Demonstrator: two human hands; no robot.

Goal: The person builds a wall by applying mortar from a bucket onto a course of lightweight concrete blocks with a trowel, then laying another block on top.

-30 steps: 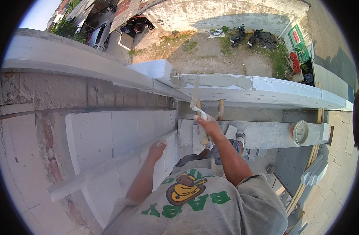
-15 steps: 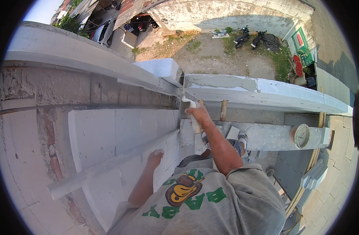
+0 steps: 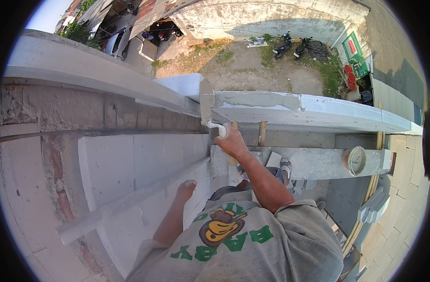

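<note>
My right hand [image 3: 231, 141] is wrapped round the pale handle of a trowel [image 3: 206, 102]. Its blade points away from me, at the gap between a white block [image 3: 181, 85] on the left and a long white block wall [image 3: 346, 108] on the right. Grey mortar [image 3: 259, 98] lies along that wall's top near the blade. My left hand [image 3: 187, 187] is lower and to the left, its fingers curled, beside a long pale beam [image 3: 130, 199]. Whether anything is inside those fingers is hidden.
A bucket [image 3: 354, 161] stands on a grey plank [image 3: 313, 162] to the right, past my feet. Bamboo poles [image 3: 375, 177] and stacked grey slabs [image 3: 374, 205] are further right. Beyond the wall, far below, lies a yard [image 3: 266, 70] with parked motorbikes [image 3: 283, 44].
The trowel blade has turned from edge-on to showing its broad face by the gap. My right hand has shifted slightly left and down; the left hand has hardly moved.
</note>
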